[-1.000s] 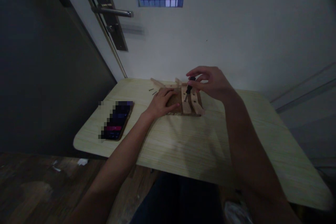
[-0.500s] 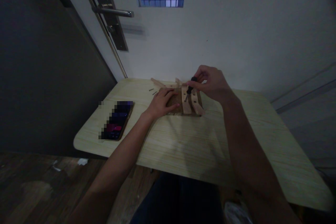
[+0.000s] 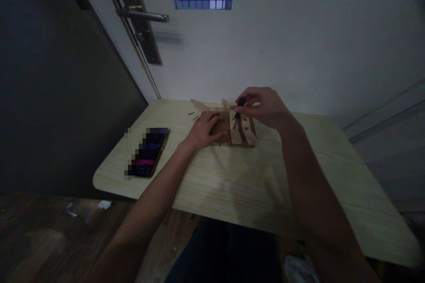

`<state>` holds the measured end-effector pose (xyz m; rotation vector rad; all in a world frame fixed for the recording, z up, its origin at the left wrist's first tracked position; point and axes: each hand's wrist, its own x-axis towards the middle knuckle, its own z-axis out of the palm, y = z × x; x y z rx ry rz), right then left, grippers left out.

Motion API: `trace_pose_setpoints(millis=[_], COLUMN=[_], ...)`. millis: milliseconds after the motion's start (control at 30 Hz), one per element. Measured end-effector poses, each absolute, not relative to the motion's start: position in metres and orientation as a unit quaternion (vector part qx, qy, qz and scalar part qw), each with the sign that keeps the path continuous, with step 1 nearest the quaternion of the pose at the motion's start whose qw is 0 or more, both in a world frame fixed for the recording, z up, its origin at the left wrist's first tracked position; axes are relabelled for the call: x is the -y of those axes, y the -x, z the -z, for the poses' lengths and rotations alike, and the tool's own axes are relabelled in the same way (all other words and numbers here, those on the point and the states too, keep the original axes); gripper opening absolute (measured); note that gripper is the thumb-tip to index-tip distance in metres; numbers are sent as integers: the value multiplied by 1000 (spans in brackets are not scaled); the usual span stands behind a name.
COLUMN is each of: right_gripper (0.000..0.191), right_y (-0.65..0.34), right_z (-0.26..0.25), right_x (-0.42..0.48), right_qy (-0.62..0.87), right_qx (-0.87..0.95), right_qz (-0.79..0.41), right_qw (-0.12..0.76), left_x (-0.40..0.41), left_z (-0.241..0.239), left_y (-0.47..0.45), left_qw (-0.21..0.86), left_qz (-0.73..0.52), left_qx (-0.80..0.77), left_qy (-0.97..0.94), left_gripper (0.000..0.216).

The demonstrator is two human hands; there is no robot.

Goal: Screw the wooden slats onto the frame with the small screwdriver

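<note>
My right hand is closed around the black handle of a screwdriver. The tool leans slightly, its shaft pointing down at a pale wooden strip with holes in it. A second pale, holed strip lies just to the right. Both strips rest on a brown wooden board. With fingers spread, my left hand lies flat on the board's left part. Whether the screwdriver's tip sits in a screw or a hole is too small to tell.
Two screws lie left of the board. More pale wooden pieces lie behind it. A phone rests on the table at the left. Behind the table stands a white door with a metal handle.
My right hand has shifted slightly left and down, and the screwdriver handle has tipped a little. The left hand has stayed in place on the board.
</note>
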<state>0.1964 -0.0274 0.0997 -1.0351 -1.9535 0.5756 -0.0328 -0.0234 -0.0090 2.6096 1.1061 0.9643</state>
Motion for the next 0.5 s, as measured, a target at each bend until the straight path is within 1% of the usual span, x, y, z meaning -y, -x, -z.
trace_pose_setpoints(millis=[133, 233, 300, 433, 500], right_gripper=[42, 50, 48, 31, 32], right_y=[-190, -183, -181, -183, -185], right_z=[-99, -96, -94, -93, -95], right_x=[29, 29, 29, 31, 34], right_qy=[457, 458, 451, 423, 411], right_qx=[758, 757, 750, 758, 776], right_qz=[-188, -201, -229, -270, -270], right_qw=[426, 419, 426, 417, 393], left_x=[23, 22, 21, 21, 21], left_z=[9, 9, 10, 10, 10], left_y=[33, 32, 31, 32, 32], left_qw=[72, 69, 67, 69, 69], left_qz=[-314, -323, -327, -324, -325], left_qx=[-373, -363, -359, -362, -360], left_qy=[-870, -871, -871, -871, -872], left_gripper=[53, 54, 54, 52, 53])
